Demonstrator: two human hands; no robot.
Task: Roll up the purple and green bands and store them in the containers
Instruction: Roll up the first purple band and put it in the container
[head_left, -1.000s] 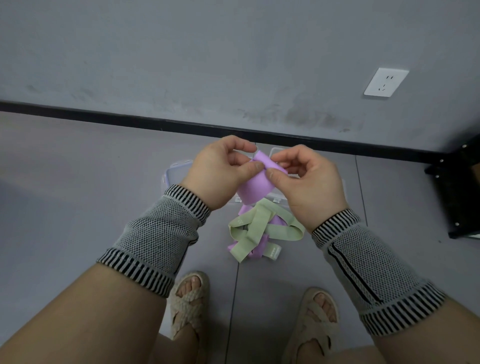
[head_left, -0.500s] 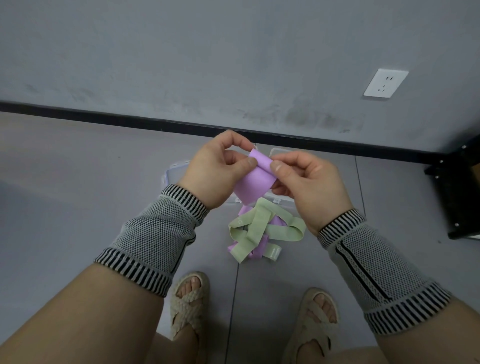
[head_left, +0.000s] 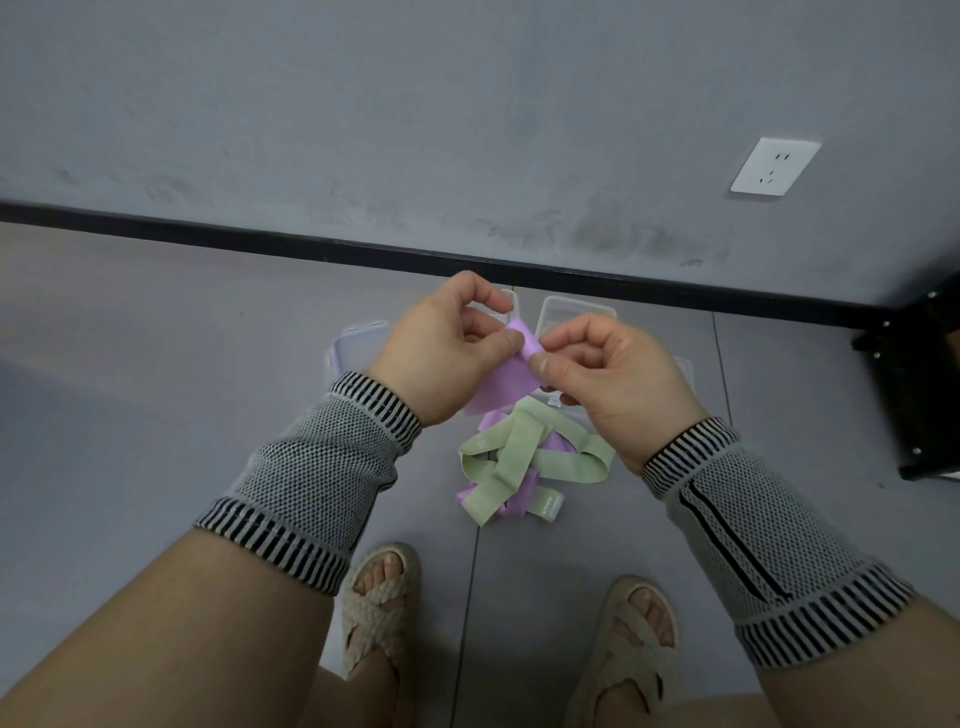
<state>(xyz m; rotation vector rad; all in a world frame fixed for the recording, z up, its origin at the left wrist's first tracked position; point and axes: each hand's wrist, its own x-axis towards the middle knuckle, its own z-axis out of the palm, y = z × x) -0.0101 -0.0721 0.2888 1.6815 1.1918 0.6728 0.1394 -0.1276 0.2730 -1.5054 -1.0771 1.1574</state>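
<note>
Hidden and cut off

The left hand and right hand cover most of the clear containers on the floor; only rims show. The print on the green band is too small to read. The black stand runs off the right edge.

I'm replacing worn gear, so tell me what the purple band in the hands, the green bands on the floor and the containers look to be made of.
Purple band: thin, matte, rubbery sheet, probably latex; it drapes limply from the pinch of the left hand and right hand.
Green bands: apparently the same matte elastic; they lie in soft flat loops.
Containers: clear, glossy, rigid plastic; the floor shows through.
</note>
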